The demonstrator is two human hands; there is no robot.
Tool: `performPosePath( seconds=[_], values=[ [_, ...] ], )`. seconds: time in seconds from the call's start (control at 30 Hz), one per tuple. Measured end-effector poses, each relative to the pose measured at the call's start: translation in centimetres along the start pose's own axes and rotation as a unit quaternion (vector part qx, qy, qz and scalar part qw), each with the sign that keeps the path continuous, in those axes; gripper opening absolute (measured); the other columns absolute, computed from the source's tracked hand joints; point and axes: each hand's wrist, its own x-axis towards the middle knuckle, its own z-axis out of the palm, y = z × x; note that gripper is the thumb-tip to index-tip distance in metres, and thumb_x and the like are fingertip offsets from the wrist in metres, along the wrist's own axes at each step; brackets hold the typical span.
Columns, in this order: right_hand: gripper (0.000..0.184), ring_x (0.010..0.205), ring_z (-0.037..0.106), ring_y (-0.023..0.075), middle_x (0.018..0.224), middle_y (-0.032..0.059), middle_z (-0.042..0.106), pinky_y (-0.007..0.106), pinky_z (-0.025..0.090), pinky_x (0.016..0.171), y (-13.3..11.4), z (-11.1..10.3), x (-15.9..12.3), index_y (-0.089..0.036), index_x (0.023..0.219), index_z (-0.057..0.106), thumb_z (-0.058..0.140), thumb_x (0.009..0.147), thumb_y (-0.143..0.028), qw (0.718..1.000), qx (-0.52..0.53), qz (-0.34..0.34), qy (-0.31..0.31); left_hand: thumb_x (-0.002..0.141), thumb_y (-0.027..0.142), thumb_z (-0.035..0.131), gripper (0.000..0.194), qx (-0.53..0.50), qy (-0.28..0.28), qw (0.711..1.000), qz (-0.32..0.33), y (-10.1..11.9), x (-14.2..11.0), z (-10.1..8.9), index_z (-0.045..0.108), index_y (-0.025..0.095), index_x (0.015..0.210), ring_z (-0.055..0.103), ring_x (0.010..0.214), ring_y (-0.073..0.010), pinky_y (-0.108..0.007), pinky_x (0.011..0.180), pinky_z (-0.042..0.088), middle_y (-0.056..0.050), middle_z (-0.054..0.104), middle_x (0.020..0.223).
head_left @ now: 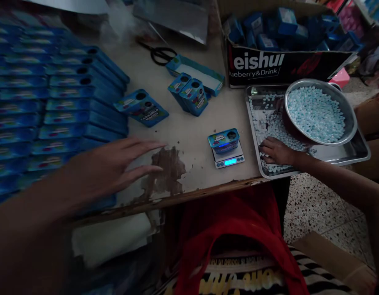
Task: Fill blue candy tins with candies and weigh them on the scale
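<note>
My left hand (pixel 124 162) hovers over the table's worn front part with thumb and fingers stretched apart, holding nothing. In the metal tray (pixel 339 157), my right hand (pixel 277 151) has its fingers curled down into loose pale-blue candies (pixel 277 127). A steel bowl (pixel 355 123) heaped with the same small candies stands in that tray. Between my hands is a small digital scale (pixel 229 162) with a lit display, and a blue candy box (pixel 223 141) rests on it. Three more blue boxes stand or lean farther back, including a tilted one (pixel 143 108) nearest my left hand.
Rows of blue boxes (pixel 66 106) fill the table's left side. Black-handled scissors (pixel 161 55) lie behind an open blue display tray (pixel 198 69). A black carton (pixel 287 65) full of blue packs stands at the back right. The table edge (pixel 189 192) runs in front of me.
</note>
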Motion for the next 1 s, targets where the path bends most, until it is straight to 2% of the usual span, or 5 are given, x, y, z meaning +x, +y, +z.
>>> performPosePath(
  seconds=[0.13,0.27,0.53,0.77,1.0],
  values=[
    [0.02,0.085,0.058,0.025,0.083,0.0081,0.065,0.036,0.046,0.077,-0.5,-1.0,0.5,-0.023,0.081,0.063,0.069,0.095,-0.036,0.975,0.104,0.185,0.067,0.102,0.076,0.051,0.06,-0.004,0.004,1.0,0.023,1.7,0.5,0.7,0.076,0.036,0.139,0.072,0.133,-0.0393,-0.053,0.113,0.059,-0.006,0.075,0.149],
    [0.036,0.065,0.045,0.0159,0.069,-0.0017,0.047,0.027,0.037,0.056,-1.4,-2.4,0.9,-0.026,0.075,0.049,0.073,0.093,-0.048,0.75,0.406,0.433,0.291,0.108,0.066,0.053,0.053,0.013,0.034,0.999,0.02,2.2,0.6,0.4,0.076,0.032,0.141,0.071,0.136,-0.0375,-0.057,0.115,0.059,-0.008,0.075,0.148],
    [0.022,0.072,0.059,0.0148,0.09,0.0036,0.06,0.019,0.045,0.044,-3.2,-4.3,-0.3,-0.026,0.095,0.061,0.077,0.082,-0.032,0.46,0.719,0.406,0.326,0.111,0.067,0.047,0.059,-0.036,0.018,0.998,0.057,3.0,2.3,3.2,0.076,0.026,0.142,0.075,0.127,-0.0319,-0.046,0.106,0.062,-0.011,0.08,0.137],
    [0.033,0.059,0.046,0.008,0.077,-0.0016,0.058,0.015,0.038,0.043,-5.1,-3.5,0.3,-0.022,0.087,0.064,0.092,0.072,-0.03,0.467,0.669,0.483,0.319,0.108,0.058,0.063,0.049,-0.139,0.054,0.988,0.04,4.0,2.4,5.6,0.077,0.025,0.141,0.079,0.125,-0.0313,-0.047,0.109,0.064,-0.012,0.081,0.138],
    [0.052,0.053,0.04,0.0069,0.066,-0.0055,0.055,0.019,0.024,0.044,-4.5,-5.8,1.6,-0.022,0.086,0.066,0.101,0.063,-0.052,0.614,0.582,0.467,0.257,0.098,0.054,0.079,0.046,-0.227,0.086,0.969,-0.04,5.9,2.4,7.7,0.077,0.032,0.138,0.08,0.121,-0.0311,-0.046,0.108,0.065,-0.008,0.083,0.133]
  ],
)
